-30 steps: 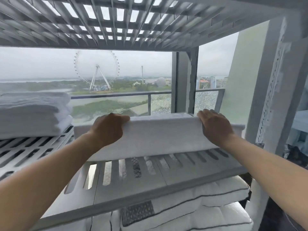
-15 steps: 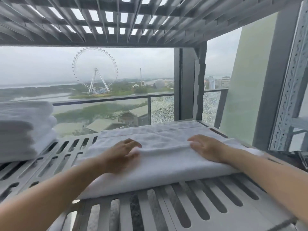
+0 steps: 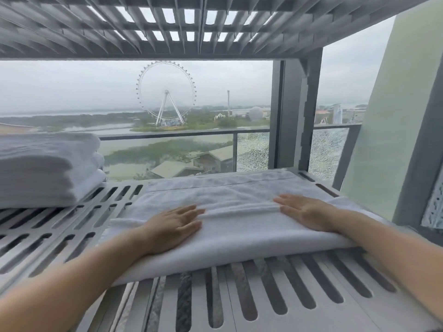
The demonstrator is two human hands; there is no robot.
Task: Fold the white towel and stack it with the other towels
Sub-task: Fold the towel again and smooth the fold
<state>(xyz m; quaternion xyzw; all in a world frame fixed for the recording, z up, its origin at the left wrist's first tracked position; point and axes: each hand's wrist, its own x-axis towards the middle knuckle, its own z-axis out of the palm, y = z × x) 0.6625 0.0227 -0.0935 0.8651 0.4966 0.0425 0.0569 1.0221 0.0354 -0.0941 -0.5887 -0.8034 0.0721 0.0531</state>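
Note:
A folded white towel (image 3: pixel 230 212) lies flat on the slotted grey shelf (image 3: pixel 263 295), right of centre. My left hand (image 3: pixel 175 226) presses on its near left part with straight fingers. My right hand (image 3: pixel 306 212) lies flat on its right part, fingers pointing left. Both palms are down and neither hand grips the cloth. A stack of folded white towels (image 3: pixel 45 168) sits at the far left of the same shelf, apart from the towel under my hands.
Another slotted shelf (image 3: pixel 167 25) hangs close overhead. A grey upright post (image 3: pixel 297 111) stands behind the towel, and a perforated rack upright (image 3: pixel 431 207) is at the right. Bare shelf surface (image 3: pixel 60 224) lies between the towel and the stack. A window is behind.
The towel came down from being held up at the shelf edge and now lies flat. My hands let go of its edge and flattened on top; my view moved closer.

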